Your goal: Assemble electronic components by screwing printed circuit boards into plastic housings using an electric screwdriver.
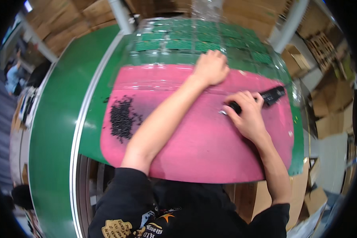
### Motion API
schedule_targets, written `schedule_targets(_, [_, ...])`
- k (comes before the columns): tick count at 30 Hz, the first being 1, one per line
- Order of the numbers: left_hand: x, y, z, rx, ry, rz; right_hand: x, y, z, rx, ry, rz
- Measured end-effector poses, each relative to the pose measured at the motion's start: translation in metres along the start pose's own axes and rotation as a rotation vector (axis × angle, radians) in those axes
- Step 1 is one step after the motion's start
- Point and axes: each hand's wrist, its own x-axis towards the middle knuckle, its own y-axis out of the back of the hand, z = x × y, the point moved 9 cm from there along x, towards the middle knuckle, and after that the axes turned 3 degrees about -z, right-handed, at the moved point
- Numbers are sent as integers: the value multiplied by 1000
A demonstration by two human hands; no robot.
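My left hand point(212, 68) reaches to the near edge of the clear plastic tray point(170, 58). Its fingers are curled down beside the closest green circuit boards point(178, 44), and what they hold, if anything, is hidden. Over the right half of the pink mat point(194, 146), my right hand point(246, 111) is closed around a black cordless screwdriver point(273, 95). The tool's rounded black end shows between thumb and fingers, with a small silvery tip pointing left. A loose pile of small black rod-like parts point(122, 119) lies on the mat's left side.
A green work surface point(55, 131) with a metal rail point(83, 115) runs along the left. Cardboard boxes point(258, 14) stand behind the tray, and more boxes point(333, 93) are at the right. Far left, a person point(14, 75) in light blue is seen.
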Motion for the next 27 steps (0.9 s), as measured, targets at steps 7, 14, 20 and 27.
schedule_targets(7, [-6,-1,-1,-5,45,-3,1,12,-15,79,39,-133])
schedule_targets(14, [-4,-1,-1,-4,40,2,0,6,-6,62,38,-108])
schedule_targets(20, [-4,1,-2,-12,11,20,0,9,-9,83,52,-100])
schedule_targets(27, [-1,-2,-3,-10,17,-42,-2,6,-7,54,98,-138])
